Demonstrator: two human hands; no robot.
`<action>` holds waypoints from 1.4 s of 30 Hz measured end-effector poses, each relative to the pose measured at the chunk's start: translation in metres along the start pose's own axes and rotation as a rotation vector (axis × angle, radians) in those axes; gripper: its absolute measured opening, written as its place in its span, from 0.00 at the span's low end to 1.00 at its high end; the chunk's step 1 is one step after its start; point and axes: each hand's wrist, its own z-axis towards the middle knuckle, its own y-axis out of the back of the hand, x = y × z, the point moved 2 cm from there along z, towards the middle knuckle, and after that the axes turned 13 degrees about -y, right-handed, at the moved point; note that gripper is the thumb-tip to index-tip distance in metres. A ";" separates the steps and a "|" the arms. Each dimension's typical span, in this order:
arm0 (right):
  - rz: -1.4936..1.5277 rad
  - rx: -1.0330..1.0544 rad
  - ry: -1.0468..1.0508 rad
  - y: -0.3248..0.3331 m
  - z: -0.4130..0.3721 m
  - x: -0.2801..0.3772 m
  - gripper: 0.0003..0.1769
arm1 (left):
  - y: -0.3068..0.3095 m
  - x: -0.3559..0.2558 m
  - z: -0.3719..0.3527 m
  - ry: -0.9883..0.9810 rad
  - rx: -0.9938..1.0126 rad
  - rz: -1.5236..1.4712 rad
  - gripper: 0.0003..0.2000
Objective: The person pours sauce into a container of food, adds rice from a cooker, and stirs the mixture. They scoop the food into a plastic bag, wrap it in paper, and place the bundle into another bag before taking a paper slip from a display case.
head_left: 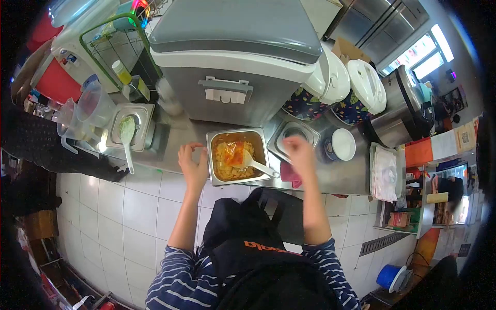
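Note:
In front of me a rectangular metal pan holds yellowish chopped food. A glossy orange-red patch lies on top of the food. A white plastic spoon rests in the pan, its handle lying over the right rim. Beside the left rim is my left hand, fingers curled with a gap between thumb and forefinger, holding nothing. My right hand is raised to the right of the pan, over a lidded metal container; motion smears its fingers. Below it lies a dark red cloth.
A large grey cooler box stands behind the pan. To the left are a metal pan with a white spoon, clear jugs and a bottle. A white-lidded tub and cookers stand right. Another person's dark sleeve reaches in at left.

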 end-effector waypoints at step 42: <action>0.206 0.695 -0.420 -0.048 -0.002 0.036 0.09 | -0.055 -0.066 -0.057 1.343 0.395 -1.485 0.12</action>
